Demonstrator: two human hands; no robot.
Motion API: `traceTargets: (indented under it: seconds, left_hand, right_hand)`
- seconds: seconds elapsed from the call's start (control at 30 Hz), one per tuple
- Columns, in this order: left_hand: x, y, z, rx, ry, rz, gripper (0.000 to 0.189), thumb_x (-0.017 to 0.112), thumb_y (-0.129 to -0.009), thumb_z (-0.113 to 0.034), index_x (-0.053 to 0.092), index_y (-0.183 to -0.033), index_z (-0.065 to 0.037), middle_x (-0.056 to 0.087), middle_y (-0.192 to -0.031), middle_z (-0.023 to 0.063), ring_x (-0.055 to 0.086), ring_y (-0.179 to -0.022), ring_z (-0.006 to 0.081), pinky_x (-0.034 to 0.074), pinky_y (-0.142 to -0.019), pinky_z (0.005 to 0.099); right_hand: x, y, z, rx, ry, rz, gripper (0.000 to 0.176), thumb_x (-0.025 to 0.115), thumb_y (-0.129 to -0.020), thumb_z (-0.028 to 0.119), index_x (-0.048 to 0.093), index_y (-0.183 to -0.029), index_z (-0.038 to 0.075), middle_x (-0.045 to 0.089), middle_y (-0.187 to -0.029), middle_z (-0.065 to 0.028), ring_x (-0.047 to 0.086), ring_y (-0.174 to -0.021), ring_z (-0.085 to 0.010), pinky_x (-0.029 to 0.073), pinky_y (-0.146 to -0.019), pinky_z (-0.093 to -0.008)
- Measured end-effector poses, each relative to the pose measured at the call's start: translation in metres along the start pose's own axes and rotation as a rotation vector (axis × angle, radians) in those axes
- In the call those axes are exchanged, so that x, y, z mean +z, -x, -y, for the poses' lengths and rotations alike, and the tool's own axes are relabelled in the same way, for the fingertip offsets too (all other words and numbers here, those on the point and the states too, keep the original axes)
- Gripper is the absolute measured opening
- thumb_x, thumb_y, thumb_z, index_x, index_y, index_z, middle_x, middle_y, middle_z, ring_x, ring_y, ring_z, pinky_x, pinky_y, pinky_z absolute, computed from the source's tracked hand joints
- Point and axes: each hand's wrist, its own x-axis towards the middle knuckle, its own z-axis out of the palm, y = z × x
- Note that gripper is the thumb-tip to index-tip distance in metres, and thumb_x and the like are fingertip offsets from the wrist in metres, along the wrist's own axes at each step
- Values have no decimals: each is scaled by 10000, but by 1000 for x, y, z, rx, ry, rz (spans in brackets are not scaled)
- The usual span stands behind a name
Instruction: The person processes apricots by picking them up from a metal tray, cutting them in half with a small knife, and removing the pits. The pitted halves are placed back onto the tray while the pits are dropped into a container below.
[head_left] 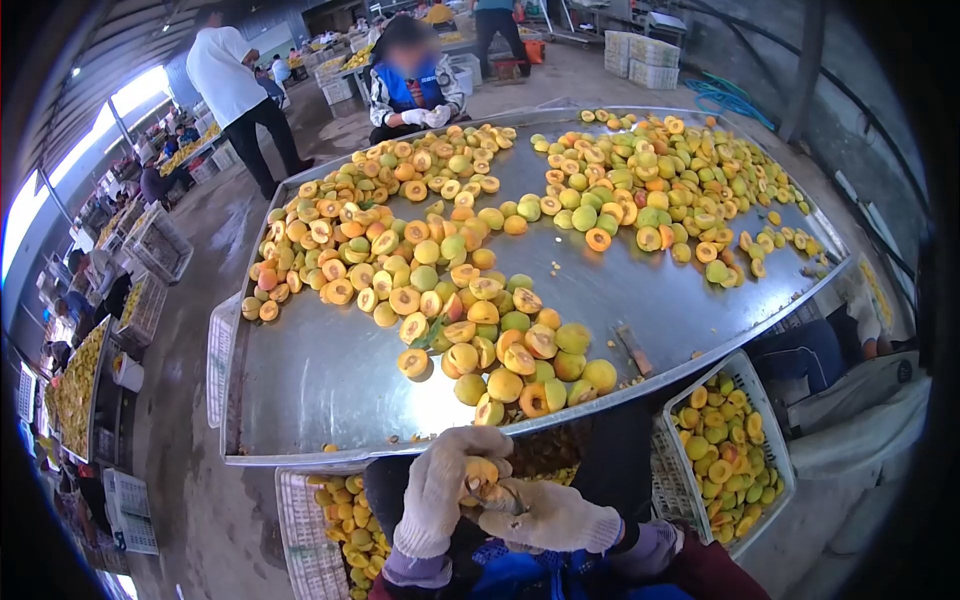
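My left hand (440, 490), in a whitish knitted glove, is closed around a yellow peach half (481, 470) just in front of the table's near edge. My right hand (558, 516), gloved the same way, is closed beside it on a small curved metal tool (513, 497) that meets the fruit; the tool's handle is hidden in the glove. Beyond my hands, a heap of halved peaches (404, 300) covers the left and middle of the metal table (310, 400). Another heap of peaches (650, 185) lies on the right.
A crate of peach halves (790, 455) stands at my right, another crate (305, 525) at my left. On the table lies a small wood-coloured block (633, 350). Across it sits a gloved person (415, 90); a person in white (225, 80) stands behind. A blue hose (728, 98) lies on the floor.
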Motion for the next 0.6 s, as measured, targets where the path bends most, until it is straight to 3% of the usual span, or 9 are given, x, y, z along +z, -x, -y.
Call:
traceTargets:
  seconds: [0.03,0.07,0.13,0.2,0.27,0.37,0.47,0.53,0.6]
  left_hand:
    - [7,2,3,120,68,-76,596,448,-994,-491,516,-1200,64,611,-1119,200,640,-934,227,523,-855,344]
    - [14,5,10,117,67,-73,596,448,-994,-491,516,-1200,64,611,-1119,200,640,-934,227,523,-855,344]
    - [24,12,23,211,76,-310,594,468,-987,-483,500,-1218,63,612,-1110,197,643,-932,230,525,-851,348]
    - [22,13,28,197,85,-347,570,480,-987,-467,530,-1178,67,608,-1121,192,641,-928,225,521,-841,347]
    - [20,16,29,300,-161,-330,510,526,-981,-410,584,-1108,81,645,-1055,171,648,-878,209,524,-800,329]
    - [9,4,9,171,-236,-128,405,581,-962,-322,635,-1051,69,680,-957,132,653,-827,184,529,-738,313]
    - [10,-1,-1,-19,-254,-105,319,612,-939,-249,656,-1059,43,694,-873,107,660,-807,163,535,-708,299]
    - [8,-2,3,71,-381,-66,271,623,-929,-226,667,-1068,3,696,-921,112,674,-853,180,542,-724,307]
    - [10,-5,3,528,-804,-72,271,675,-890,-243,687,-1080,-51,698,-1043,91,688,-875,317,556,-764,353]
  right_hand:
    - [-2,1,-1,-2,0,-6,358,607,-919,423,539,-1040,93,571,-656,-20,569,-521,-169,462,-487,-287]
    - [-4,2,-2,26,-135,32,349,605,-925,427,542,-1020,96,554,-645,-11,539,-504,-135,432,-463,-260]
    - [-4,1,-5,51,-272,67,342,602,-932,431,545,-1001,100,537,-635,-1,508,-487,-100,401,-440,-234]
    - [-2,0,-9,54,-298,131,358,583,-936,466,546,-974,112,534,-632,6,488,-470,-88,388,-414,-231]
    - [-6,3,-4,77,-305,164,362,583,-936,469,544,-956,109,534,-632,8,492,-473,-84,389,-415,-226]
    - [-6,2,-13,92,-368,198,363,586,-935,471,547,-928,111,534,-632,9,500,-478,-79,391,-413,-218]
    - [-5,3,-19,103,-473,220,368,595,-926,485,559,-927,119,537,-635,6,509,-481,-78,397,-411,-210]
    - [-4,2,-26,114,-529,222,378,601,-919,499,568,-936,123,541,-636,2,514,-482,-78,402,-412,-208]
    - [4,-9,-47,-110,-533,197,435,621,-890,538,588,-982,114,554,-632,5,523,-474,-91,422,-418,-215]
